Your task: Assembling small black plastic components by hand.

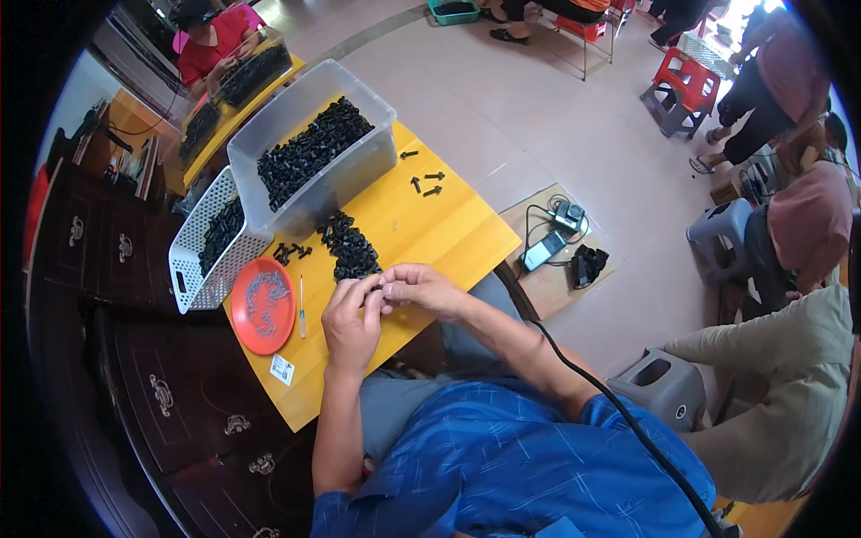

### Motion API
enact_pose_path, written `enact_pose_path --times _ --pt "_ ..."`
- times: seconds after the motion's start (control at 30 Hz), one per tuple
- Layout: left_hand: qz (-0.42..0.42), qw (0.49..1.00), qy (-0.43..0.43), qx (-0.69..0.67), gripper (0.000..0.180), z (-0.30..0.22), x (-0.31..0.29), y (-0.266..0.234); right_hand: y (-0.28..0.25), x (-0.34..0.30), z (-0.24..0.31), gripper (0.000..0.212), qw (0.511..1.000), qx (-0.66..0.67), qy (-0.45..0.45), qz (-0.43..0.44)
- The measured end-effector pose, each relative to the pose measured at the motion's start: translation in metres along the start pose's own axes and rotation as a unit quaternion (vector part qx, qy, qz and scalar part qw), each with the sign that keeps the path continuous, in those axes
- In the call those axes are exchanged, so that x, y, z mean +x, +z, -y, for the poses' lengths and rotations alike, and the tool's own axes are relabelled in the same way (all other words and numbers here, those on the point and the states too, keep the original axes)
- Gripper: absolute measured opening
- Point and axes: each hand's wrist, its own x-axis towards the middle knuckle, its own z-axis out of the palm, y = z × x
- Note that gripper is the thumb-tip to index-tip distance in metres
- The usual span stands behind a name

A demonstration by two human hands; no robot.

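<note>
Left to right across the yellow counter (448, 229): white perforated basket (193, 242) at 9 o'clock holding black parts; red dish (263, 305) of small metal bits just below it; thin probe tool (301, 309) lying beside the dish; clear bin (309, 143) of black parts at 11 o'clock; loose heap of black parts (350, 247) at centre.

Left hand (350, 318) and right hand (420, 289) are meeting fingertip to fingertip just under the heap, both pinching one small black part (375, 289), mostly hidden. Judged best done by keeping the piece low over the counter, wrists braced on the edge. Both forearms are angling in from 6 o'clock, elbows bent
</note>
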Motion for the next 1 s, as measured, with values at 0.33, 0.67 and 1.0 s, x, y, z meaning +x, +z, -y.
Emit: enact_pose_path --times 0.33,0.67,1.0 --pt "-0.024 0.997 0.028 0.070 0.041 -0.006 -0.004 0.001 0.022 -0.002 0.007 0.018 0.992 0.112 0.019 -0.045" --pt "-0.020 0.990 0.074 0.120 0.033 0.012 -0.006 0.004 0.025 -0.001 -0.003 0.013 0.995 0.061 0.023 -0.069" --pt "-0.014 0.997 0.041 0.065 0.033 0.008 -0.005 0.001 0.021 0.000 0.000 0.021 0.997 0.044 0.038 -0.044"
